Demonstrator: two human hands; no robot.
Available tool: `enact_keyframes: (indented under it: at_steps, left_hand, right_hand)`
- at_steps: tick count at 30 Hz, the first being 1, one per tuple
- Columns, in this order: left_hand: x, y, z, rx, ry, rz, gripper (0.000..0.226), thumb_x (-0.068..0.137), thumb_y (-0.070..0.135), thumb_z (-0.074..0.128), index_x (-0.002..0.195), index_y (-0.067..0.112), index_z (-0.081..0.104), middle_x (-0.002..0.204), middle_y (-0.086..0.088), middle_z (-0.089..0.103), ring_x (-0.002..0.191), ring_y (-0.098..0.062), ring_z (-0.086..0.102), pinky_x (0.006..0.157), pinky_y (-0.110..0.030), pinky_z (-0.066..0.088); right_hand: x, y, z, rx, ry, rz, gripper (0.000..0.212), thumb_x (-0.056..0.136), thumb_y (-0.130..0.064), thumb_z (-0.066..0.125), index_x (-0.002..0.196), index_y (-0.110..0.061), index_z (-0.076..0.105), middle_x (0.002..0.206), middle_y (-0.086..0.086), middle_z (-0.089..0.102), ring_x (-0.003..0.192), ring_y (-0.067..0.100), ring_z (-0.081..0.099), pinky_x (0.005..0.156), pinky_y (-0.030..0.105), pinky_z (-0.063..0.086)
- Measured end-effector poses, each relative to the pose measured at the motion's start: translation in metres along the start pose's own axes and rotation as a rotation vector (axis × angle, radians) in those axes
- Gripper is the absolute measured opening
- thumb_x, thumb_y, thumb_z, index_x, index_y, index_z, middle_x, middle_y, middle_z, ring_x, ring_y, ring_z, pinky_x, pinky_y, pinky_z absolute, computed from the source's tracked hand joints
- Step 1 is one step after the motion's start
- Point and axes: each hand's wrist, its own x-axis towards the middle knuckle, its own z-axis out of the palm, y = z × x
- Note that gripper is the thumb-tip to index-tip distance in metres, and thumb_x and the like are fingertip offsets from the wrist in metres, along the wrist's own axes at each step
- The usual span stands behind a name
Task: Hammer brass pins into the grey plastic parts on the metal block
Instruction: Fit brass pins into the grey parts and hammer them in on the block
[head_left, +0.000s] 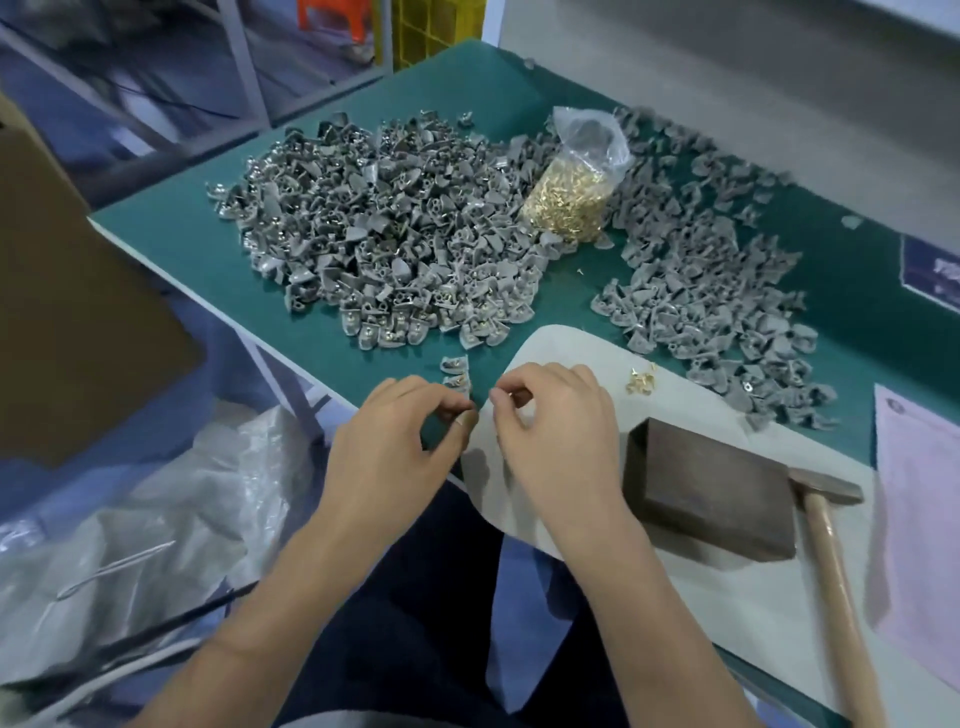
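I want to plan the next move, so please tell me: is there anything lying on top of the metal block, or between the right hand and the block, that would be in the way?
Nothing visible is in the way. The top of the metal block is bare, and only bare grey mat lies between it and the right hand. The hammer rests beyond the block, on its far side from the hand.

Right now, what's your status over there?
Left hand pinching a small grey plastic part; right hand fingers curled, contents unclear. Dark metal block bare, wooden-handled hammer lying beside it. Nothing in the way.

Cardboard box (78, 291), pink paper sheet (919, 530), crumpled plastic sheeting (156, 530), yellow crate (431, 31)
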Motion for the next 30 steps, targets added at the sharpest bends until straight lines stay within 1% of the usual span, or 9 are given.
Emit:
enact_keyframes:
  at_steps: [2, 5, 7, 12, 15, 20, 22, 25, 30]
  left_hand:
    - [0.008, 0.014, 0.010, -0.030, -0.028, 0.035, 0.005, 0.092, 0.038, 0.065, 0.095, 0.036, 0.069, 0.087, 0.019, 0.061, 0.083, -0.001, 0.047, 0.067, -0.023, 0.042]
    - [0.025, 0.039, 0.030, -0.084, -0.098, 0.089, 0.006, 0.092, 0.041, 0.061, 0.089, 0.040, 0.066, 0.086, 0.023, 0.059, 0.083, 0.008, 0.047, 0.064, -0.014, 0.033]
    - [0.042, 0.056, 0.048, -0.116, -0.162, 0.128, 0.007, 0.092, 0.041, 0.060, 0.088, 0.041, 0.065, 0.087, 0.024, 0.061, 0.083, 0.011, 0.049, 0.062, -0.016, 0.032]
    - [0.093, 0.091, 0.094, -0.064, -0.203, 0.187, 0.011, 0.093, 0.039, 0.061, 0.101, 0.043, 0.066, 0.095, 0.023, 0.064, 0.083, 0.004, 0.055, 0.067, -0.024, 0.040]
    - [0.118, 0.102, 0.117, 0.041, -0.166, 0.204, 0.020, 0.095, 0.037, 0.061, 0.115, 0.037, 0.065, 0.103, 0.016, 0.064, 0.099, -0.009, 0.060, 0.072, -0.029, 0.045]
    - [0.138, 0.116, 0.135, 0.181, -0.165, 0.214, 0.014, 0.093, 0.039, 0.063, 0.104, 0.031, 0.065, 0.099, 0.008, 0.062, 0.099, -0.020, 0.060, 0.070, -0.033, 0.048]
    - [0.137, 0.117, 0.136, 0.211, -0.176, 0.230, 0.012, 0.092, 0.038, 0.064, 0.103, 0.033, 0.065, 0.100, 0.007, 0.060, 0.102, -0.021, 0.058, 0.069, -0.033, 0.045]
    - [0.134, 0.117, 0.134, 0.223, -0.205, 0.253, 0.013, 0.094, 0.036, 0.064, 0.106, 0.034, 0.067, 0.104, 0.006, 0.060, 0.106, -0.021, 0.058, 0.073, -0.036, 0.049]
    - [0.126, 0.109, 0.119, 0.115, -0.099, 0.248, 0.010, 0.095, 0.035, 0.063, 0.103, 0.035, 0.068, 0.108, 0.011, 0.058, 0.102, -0.012, 0.056, 0.067, -0.033, 0.046]
  right_hand:
    - [-0.004, 0.018, -0.017, 0.005, 0.057, 0.042, 0.009, 0.095, -0.029, 0.062, 0.090, -0.027, 0.070, 0.090, -0.010, 0.068, 0.095, 0.021, 0.053, 0.087, 0.043, 0.045]
    - [-0.010, 0.049, -0.043, 0.019, 0.169, 0.142, 0.008, 0.094, -0.028, 0.064, 0.087, -0.027, 0.068, 0.087, -0.012, 0.067, 0.094, 0.020, 0.054, 0.085, 0.044, 0.046]
    - [-0.015, 0.070, -0.059, 0.005, 0.236, 0.211, 0.007, 0.093, -0.028, 0.065, 0.087, -0.028, 0.069, 0.087, -0.012, 0.068, 0.093, 0.020, 0.056, 0.083, 0.042, 0.047]
    - [-0.029, 0.111, -0.078, -0.014, 0.301, 0.338, 0.008, 0.093, -0.025, 0.065, 0.086, -0.025, 0.067, 0.088, -0.009, 0.068, 0.092, 0.021, 0.059, 0.077, 0.039, 0.049]
    - [-0.033, 0.120, -0.080, 0.052, 0.282, 0.377, 0.008, 0.095, -0.027, 0.064, 0.088, -0.027, 0.068, 0.089, -0.010, 0.069, 0.091, 0.018, 0.062, 0.074, 0.040, 0.052]
    - [-0.020, 0.128, -0.087, 0.078, 0.229, 0.433, 0.008, 0.094, -0.032, 0.063, 0.089, -0.030, 0.070, 0.087, -0.014, 0.070, 0.086, 0.014, 0.063, 0.071, 0.035, 0.054]
    - [-0.006, 0.132, -0.088, 0.030, 0.151, 0.443, 0.009, 0.094, -0.033, 0.062, 0.093, -0.032, 0.071, 0.090, -0.014, 0.072, 0.088, 0.015, 0.064, 0.072, 0.033, 0.053]
    - [0.018, 0.134, -0.083, -0.016, 0.025, 0.461, 0.011, 0.095, -0.033, 0.062, 0.097, -0.032, 0.072, 0.094, -0.011, 0.073, 0.091, 0.019, 0.065, 0.076, 0.034, 0.055]
    - [0.047, 0.129, -0.066, -0.044, -0.055, 0.447, 0.015, 0.095, -0.033, 0.064, 0.106, -0.031, 0.075, 0.101, -0.004, 0.073, 0.097, 0.024, 0.066, 0.072, 0.032, 0.049]
